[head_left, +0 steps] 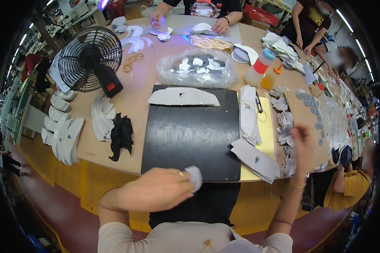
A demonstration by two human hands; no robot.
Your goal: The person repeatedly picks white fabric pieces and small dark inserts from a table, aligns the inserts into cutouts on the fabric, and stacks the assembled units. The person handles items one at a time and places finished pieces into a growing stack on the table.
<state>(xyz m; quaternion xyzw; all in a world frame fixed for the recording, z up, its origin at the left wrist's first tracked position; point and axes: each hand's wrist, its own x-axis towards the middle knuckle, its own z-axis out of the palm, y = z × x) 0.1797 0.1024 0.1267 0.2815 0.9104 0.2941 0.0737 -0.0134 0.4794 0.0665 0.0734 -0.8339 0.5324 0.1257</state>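
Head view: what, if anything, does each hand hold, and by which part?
Left hand: a small pale-grey piece, by its left edge. Right hand: too blurred to tell.

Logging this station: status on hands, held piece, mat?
Left hand: holding small pale-grey rounded piece. Right hand: by wavy grey stacked pieces, grip blurred. Black rectangular mat: long light-grey curved piece along far edge.

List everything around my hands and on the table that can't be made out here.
All in the head view:
- Pale curved piece: partly covered by the left hand.
- Right hand: blurred, so whether its fingers grip anything is unclear.
- Clear plastic bag: its lower pieces are hidden by those above and wrinkled plastic.
- Person opposite: head cut off by the top edge.
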